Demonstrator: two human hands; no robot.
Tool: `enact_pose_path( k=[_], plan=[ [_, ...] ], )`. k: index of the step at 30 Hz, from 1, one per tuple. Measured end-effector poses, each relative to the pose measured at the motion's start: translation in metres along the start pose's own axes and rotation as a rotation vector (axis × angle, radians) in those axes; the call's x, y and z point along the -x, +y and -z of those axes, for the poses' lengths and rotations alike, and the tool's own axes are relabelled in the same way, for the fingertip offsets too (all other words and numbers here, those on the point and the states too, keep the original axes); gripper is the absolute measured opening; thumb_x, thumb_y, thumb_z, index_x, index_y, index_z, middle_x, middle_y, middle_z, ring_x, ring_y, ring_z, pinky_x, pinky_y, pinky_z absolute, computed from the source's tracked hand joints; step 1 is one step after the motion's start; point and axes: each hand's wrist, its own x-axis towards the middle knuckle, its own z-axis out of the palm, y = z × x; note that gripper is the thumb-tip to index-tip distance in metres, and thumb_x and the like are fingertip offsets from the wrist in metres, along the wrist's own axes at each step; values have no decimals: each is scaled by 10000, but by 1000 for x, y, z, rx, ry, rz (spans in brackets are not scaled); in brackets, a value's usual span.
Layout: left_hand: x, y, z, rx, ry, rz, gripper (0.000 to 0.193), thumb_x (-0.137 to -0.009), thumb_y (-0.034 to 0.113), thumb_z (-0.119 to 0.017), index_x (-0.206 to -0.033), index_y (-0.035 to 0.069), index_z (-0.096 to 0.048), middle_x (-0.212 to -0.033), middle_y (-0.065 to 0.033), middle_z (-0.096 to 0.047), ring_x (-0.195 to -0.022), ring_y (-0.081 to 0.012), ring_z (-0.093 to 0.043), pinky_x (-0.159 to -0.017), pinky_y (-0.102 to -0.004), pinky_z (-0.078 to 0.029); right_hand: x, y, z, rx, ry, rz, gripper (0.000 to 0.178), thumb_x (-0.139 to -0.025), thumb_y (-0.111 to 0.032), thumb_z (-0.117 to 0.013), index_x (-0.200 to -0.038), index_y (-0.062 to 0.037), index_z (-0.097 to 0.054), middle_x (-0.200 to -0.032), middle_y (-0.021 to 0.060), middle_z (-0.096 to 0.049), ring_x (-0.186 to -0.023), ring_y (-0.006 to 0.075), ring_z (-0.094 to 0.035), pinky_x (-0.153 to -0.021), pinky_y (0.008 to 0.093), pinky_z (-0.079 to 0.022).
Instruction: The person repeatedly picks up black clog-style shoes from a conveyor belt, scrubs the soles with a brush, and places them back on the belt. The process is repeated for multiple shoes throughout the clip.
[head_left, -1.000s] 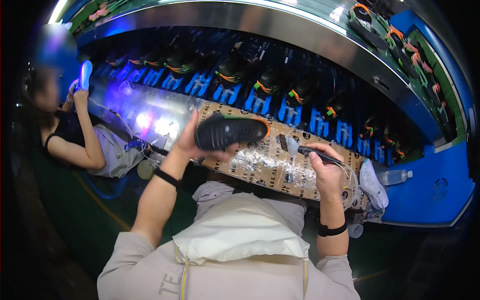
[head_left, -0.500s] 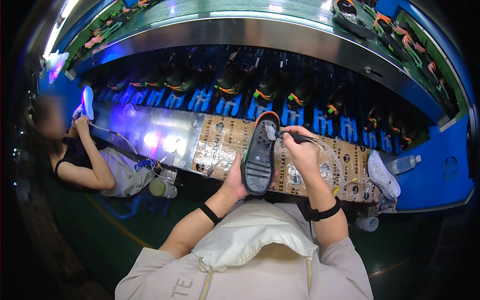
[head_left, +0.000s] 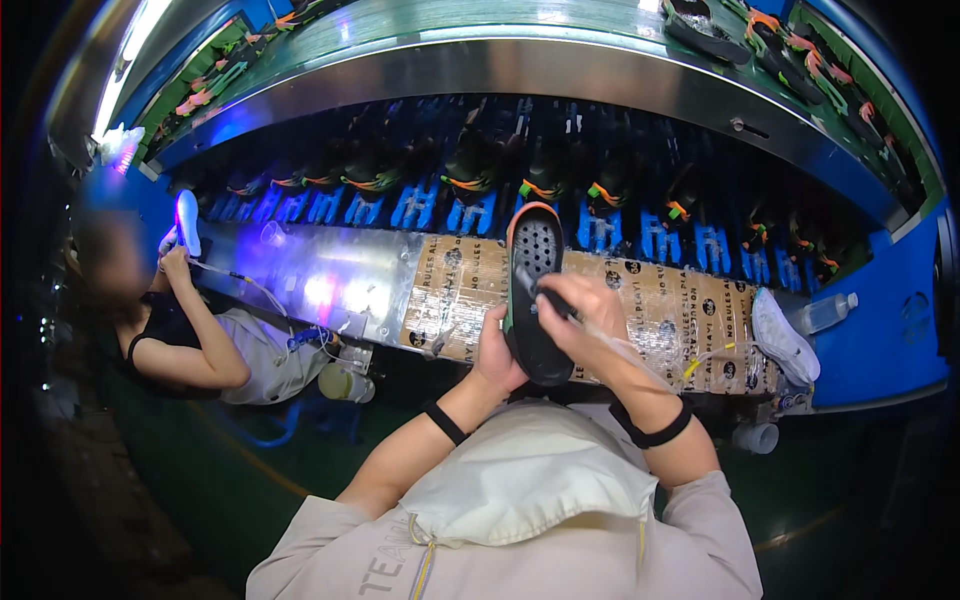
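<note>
A black shoe sole with an orange-and-green rim (head_left: 537, 240) is held nearly upright in front of me, its face with round hollows towards me. My left hand (head_left: 497, 352) grips its lower left edge, thumb up along the side. My right hand (head_left: 590, 312) closes around a dark-handled brush (head_left: 556, 302) with a thin clear tube (head_left: 640, 364) running back from it along my forearm. The brush reaches across the middle of the sole; its tip is blurred and partly hidden, so contact is hard to make out.
Behind the cardboard-covered ledge (head_left: 660, 300), dark shoes (head_left: 465, 165) stand on blue holders. A white shoe (head_left: 784, 338) and a clear bottle (head_left: 829, 312) sit at the right. To the left, a co-worker (head_left: 190, 330) holds a sole (head_left: 187, 222) under violet light.
My right hand with the brush has moved down and left across the sole, its handle now slanting the other way. The round hollows near the sole's top are uncovered. The whole view has shifted slightly.
</note>
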Motion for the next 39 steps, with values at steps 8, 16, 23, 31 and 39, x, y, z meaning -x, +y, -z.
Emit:
enact_pose_path(
  k=[8,16,23,31,39],
  plan=[
    [1,-1,-20,37,-138,-40,804,-1127,644,-151,-1558,85,-535,-1482,-189,-647,-1331,-357,-665,-1159,-542,-533,-10,-30,47,-112,-216,-32,176,-868,-135,-790,-1002,-22,-806,-946,200,-782,-858,385,-759,-795,459,-605],
    [9,-8,-34,-28,-73,-36,742,-1102,639,-287,-1590,127,-513,-1512,-170,-634,-1331,-337,-675,-1140,-526,-557,-28,-16,17,60,100,215,285,-879,-50,-817,-1160,-21,-789,-919,128,-725,-870,313,-687,-816,369,-528],
    [10,-8,-43,-13,-238,-11,816,-1063,722,-318,-1602,136,-497,-1529,-183,-617,-1372,-341,-647,-1148,-525,-549,-29,-2,24,-121,301,79,265,-867,-65,-814,-1127,-28,-788,-913,108,-731,-824,291,-675,-811,399,-492],
    [5,-2,-47,-89,-97,-123,830,-1049,749,-343,-1603,149,-493,-1545,-144,-606,-1397,-324,-626,-1186,-506,-522,-22,3,26,-188,94,225,289,-851,-105,-832,-1134,-74,-784,-869,73,-704,-851,262,-677,-814,416,-460],
    [0,9,-34,83,-304,-113,865,-1060,751,-267,-1583,103,-501,-1545,-198,-587,-1403,-344,-614,-1193,-529,-513,-12,-7,31,-252,-48,254,288,-838,-98,-833,-1123,-96,-790,-868,61,-685,-841,281,-664,-804,411,-456]
  ],
)
